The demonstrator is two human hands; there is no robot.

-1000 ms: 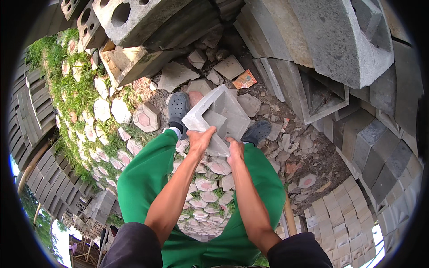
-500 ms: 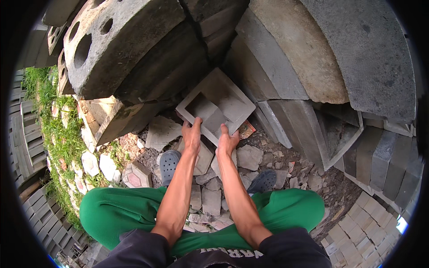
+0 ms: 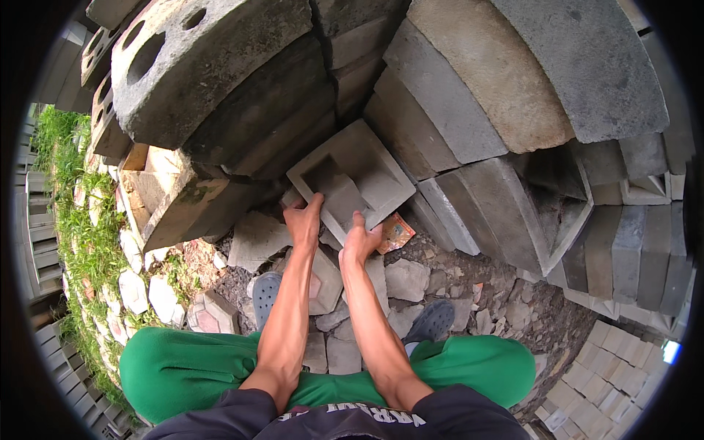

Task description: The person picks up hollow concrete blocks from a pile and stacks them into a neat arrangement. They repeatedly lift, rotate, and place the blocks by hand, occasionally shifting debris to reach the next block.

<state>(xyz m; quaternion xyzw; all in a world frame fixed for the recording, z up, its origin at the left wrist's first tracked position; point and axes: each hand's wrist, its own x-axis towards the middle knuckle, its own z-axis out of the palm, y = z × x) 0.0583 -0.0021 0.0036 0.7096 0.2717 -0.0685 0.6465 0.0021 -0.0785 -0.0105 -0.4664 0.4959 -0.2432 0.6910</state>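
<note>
Both arms reach forward to a square grey concrete block (image 3: 350,199) with a raised rim and recesses, tilted in the corner between two stacks. At its near left edge my left hand (image 3: 302,221) is closed, thumb over the rim. My right hand (image 3: 359,240) grips the near right edge, thumb on top and fingers mostly hidden below. Just right of that hand lies an orange printed packet (image 3: 397,233) on the rubble.
Tall concrete blocks rise at the left (image 3: 213,81) and right (image 3: 469,95). A hollow block (image 3: 568,198) opens at the right. Broken stone pieces (image 3: 408,279) cover the ground around my grey clogs (image 3: 431,320). Grass (image 3: 88,242) grows along the left.
The view has shifted slightly. My right hand has moved a little left along the block's edge, and more of the orange packet shows. Both hands still hold the block.
</note>
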